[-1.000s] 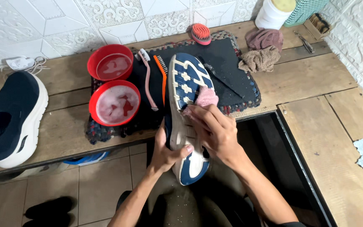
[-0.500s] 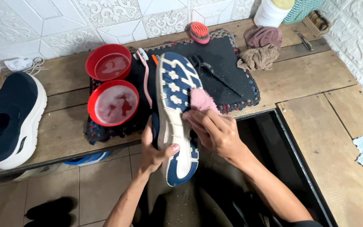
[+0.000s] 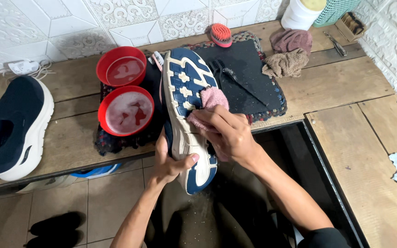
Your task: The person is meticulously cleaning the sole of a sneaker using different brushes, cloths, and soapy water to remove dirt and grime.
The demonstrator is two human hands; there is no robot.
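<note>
My left hand [image 3: 173, 160] clamps the shoe [image 3: 187, 115] sole-up above the dark mat [image 3: 253, 78], so my right hand [image 3: 226, 133], closed on the pink cloth [image 3: 210, 103], can press it against the tread, apparently beside two soapy red bowls [image 3: 126, 111].

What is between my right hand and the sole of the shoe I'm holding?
A pink cloth. The right hand presses it against the blue and white sole of the shoe, so cloth, not fingers, meets the sole there. The left hand grips the shoe's edge directly, nothing between.
</note>
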